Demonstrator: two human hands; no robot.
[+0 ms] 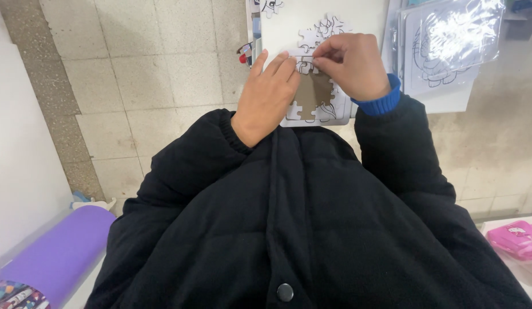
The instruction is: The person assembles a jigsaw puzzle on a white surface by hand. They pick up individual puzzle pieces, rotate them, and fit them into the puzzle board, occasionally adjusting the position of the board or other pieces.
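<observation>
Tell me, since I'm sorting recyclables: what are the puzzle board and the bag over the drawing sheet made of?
The white jigsaw puzzle board looks like matte cardboard: brown backing shows where pieces are missing. The clear bag seems thin glossy plastic, wrinkled with glare.

The puzzle board (314, 94) looks like matt cardboard, brown and raw where pieces are missing, white printed paper on top. The black jacket (300, 217) is soft fleecy cloth with a glossy plastic snap button (285, 292). The plastic sleeve (455, 40) is shiny and crinkly. The floor tiles (163, 74) look rough and speckled.
</observation>
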